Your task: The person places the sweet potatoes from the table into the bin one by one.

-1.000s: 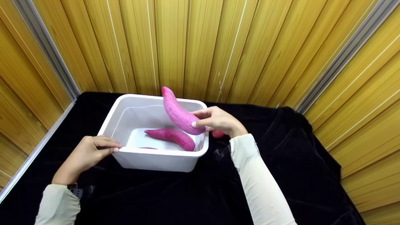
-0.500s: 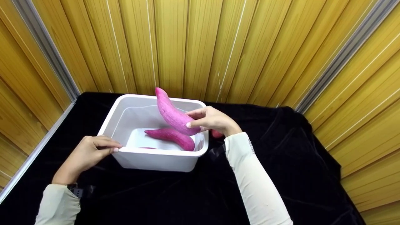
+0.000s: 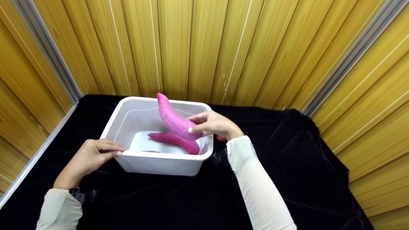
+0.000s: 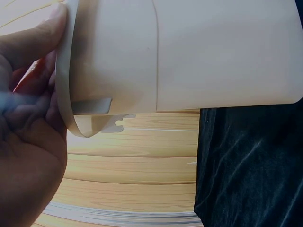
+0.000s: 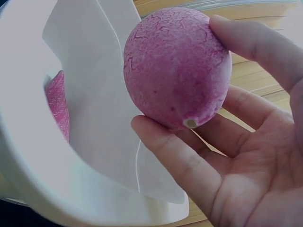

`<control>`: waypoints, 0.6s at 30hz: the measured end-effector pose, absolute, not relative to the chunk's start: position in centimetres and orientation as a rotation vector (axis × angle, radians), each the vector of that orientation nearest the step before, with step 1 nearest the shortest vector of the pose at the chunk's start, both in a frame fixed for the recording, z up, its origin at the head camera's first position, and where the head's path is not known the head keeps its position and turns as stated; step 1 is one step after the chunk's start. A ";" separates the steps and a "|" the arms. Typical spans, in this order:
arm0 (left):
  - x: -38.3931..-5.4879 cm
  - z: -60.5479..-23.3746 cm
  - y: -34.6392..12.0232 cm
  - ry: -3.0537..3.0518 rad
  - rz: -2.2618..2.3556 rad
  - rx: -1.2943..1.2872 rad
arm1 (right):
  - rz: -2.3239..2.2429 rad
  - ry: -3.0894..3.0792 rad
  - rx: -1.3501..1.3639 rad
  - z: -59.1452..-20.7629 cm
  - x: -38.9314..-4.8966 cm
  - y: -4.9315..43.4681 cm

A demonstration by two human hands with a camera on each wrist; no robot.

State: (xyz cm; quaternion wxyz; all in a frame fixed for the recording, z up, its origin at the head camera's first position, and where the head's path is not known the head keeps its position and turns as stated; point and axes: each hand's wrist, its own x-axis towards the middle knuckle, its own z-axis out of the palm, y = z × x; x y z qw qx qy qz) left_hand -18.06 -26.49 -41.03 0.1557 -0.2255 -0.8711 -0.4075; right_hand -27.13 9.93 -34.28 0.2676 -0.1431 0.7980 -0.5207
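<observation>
My right hand (image 3: 215, 124) holds a large pink sweet potato (image 3: 174, 118) by its thick end, thumb on one side and fingers on the other. Its narrow tip leans up and to the left, over the white plastic tub (image 3: 159, 156). In the right wrist view the rounded end of the sweet potato (image 5: 177, 66) faces the camera, with a small pale spot on it. A darker pink sweet potato (image 3: 188, 146) lies inside the tub, partly overlapped by the held one. With thumb and fingers, my left hand (image 3: 91, 156) pinches the tub's near left rim.
Just a sliver of another pink thing (image 3: 151, 151) shows behind the tub's near wall. A red object (image 3: 220, 138) peeks out beside the right wrist. Black cloth (image 3: 271, 166) covers the table, and yellow wood-patterned walls (image 3: 204, 48) stand around it.
My right hand has moved left and slightly down with the sweet potato, farther over the tub. More of the red object is covered now. My left hand stays on the rim.
</observation>
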 end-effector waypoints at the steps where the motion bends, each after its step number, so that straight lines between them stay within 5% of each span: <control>1: -18.0 -41.1 -26.5 -2.495 -1.170 -0.646 | -1.403 2.148 -0.388 -34.3 -27.1 9.9; 18: -18.0 -41.1 -26.6 -2.488 -1.167 -0.653 | -1.421 2.058 -0.416 -34.5 -26.7 9.4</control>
